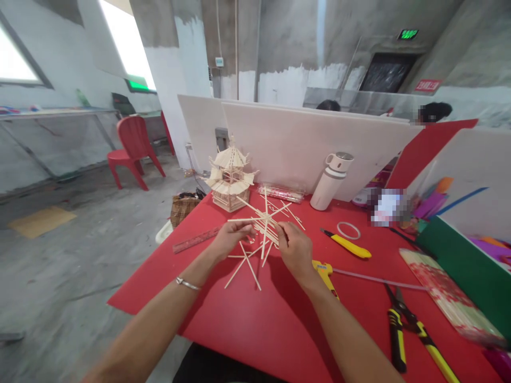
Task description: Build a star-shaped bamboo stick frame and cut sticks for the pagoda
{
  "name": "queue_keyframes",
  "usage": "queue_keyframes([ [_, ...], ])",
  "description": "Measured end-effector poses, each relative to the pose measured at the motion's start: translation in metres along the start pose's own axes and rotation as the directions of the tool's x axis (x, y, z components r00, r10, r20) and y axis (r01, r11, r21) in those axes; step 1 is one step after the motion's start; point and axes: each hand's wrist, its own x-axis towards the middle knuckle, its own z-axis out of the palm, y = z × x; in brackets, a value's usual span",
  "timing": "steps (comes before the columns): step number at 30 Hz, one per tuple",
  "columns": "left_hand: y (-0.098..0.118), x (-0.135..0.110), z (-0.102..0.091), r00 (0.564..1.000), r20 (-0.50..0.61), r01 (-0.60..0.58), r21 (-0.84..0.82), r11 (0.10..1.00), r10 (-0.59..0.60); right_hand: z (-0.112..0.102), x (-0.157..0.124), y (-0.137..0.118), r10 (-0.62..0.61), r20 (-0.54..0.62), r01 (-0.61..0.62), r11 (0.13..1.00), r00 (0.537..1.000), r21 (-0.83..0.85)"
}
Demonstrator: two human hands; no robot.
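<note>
A star-shaped frame of thin wooden sticks (265,217) is held up above the red tabletop between my two hands. My left hand (232,238) pinches one of its arms on the left side. On the right, my right hand (294,246) has its thumb and fingers closed on another arm, partly hiding that stick. Below, a second star of sticks (245,257) lies flat on the table. Several loose sticks (271,234) lie under the held frame, partly covered by it. Behind stands a tiered pagoda model (230,178) built of similar sticks.
Around my right arm lie a yellow glue gun (324,270), a yellow utility knife (351,246), a clear ring (348,230) and yellow-black shears (403,314). A white thermos (329,183) stands at the back by white boards (287,138). A red ruler (195,240) lies left.
</note>
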Motion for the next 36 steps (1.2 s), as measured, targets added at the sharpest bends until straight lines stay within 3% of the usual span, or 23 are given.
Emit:
queue_keyframes([
  [2, -0.006, 0.005, 0.005, 0.998, -0.047, -0.036, 0.167, 0.985, 0.044, -0.016, 0.014, 0.001, 0.004, -0.115, 0.002, 0.998, 0.993, 0.055],
  [4, -0.011, 0.009, 0.004, 0.994, -0.08, -0.043, 0.28, 0.959, 0.068, -0.043, 0.032, 0.005, 0.044, -0.293, -0.02, 0.996, 0.955, 0.084],
  [7, -0.012, 0.011, -0.002, 0.987, -0.121, -0.058, 0.332, 0.941, 0.103, -0.083, 0.057, 0.013, 0.095, -0.61, -0.068, 0.995, 0.787, 0.068],
  [9, -0.006, 0.011, -0.004, 0.965, -0.188, -0.096, 0.387, 0.917, 0.181, -0.096, 0.061, 0.015, 0.078, -0.666, -0.067, 0.997, 0.742, 0.043],
  [10, -0.002, 0.009, -0.004, 0.943, -0.231, -0.122, 0.428, 0.895, 0.239, -0.096, 0.058, 0.014, 0.066, -0.657, -0.061, 0.998, 0.751, 0.03],
  [12, 0.011, 0.004, -0.002, 0.909, -0.286, -0.139, 0.48, 0.866, 0.304, -0.084, 0.046, 0.012, 0.035, -0.573, -0.045, 0.999, 0.819, -0.002],
  [15, 0.029, -0.009, -0.002, 0.906, -0.326, -0.107, 0.441, 0.891, 0.269, -0.053, 0.021, 0.008, -0.048, -0.396, 0.026, 0.998, 0.917, -0.061],
  [17, 0.039, -0.019, -0.006, 0.878, -0.397, -0.082, 0.426, 0.901, 0.268, -0.036, 0.008, 0.006, -0.07, -0.326, 0.042, 0.995, 0.943, -0.092],
  [21, 0.055, -0.031, -0.023, 0.74, -0.55, -0.064, 0.516, 0.854, 0.387, -0.023, -0.003, 0.007, -0.112, -0.293, 0.075, 0.988, 0.95, -0.136],
  [23, 0.063, -0.032, -0.029, 0.72, -0.479, -0.123, 0.624, 0.772, 0.502, -0.021, -0.004, 0.008, -0.159, -0.311, 0.119, 0.982, 0.937, -0.145],
  [27, 0.078, -0.03, -0.021, 0.772, -0.14, -0.313, 0.765, 0.562, 0.62, -0.018, -0.007, 0.008, -0.244, -0.338, 0.198, 0.966, 0.909, -0.165],
  [31, 0.088, -0.029, -0.003, 0.831, 0.089, -0.381, 0.81, 0.445, 0.549, -0.019, -0.013, 0.006, -0.27, -0.309, 0.22, 0.957, 0.912, -0.187],
  [36, 0.086, -0.027, 0.011, 0.881, 0.173, -0.383, 0.807, 0.449, 0.44, -0.02, -0.019, 0.002, -0.231, -0.284, 0.193, 0.969, 0.931, -0.155],
])
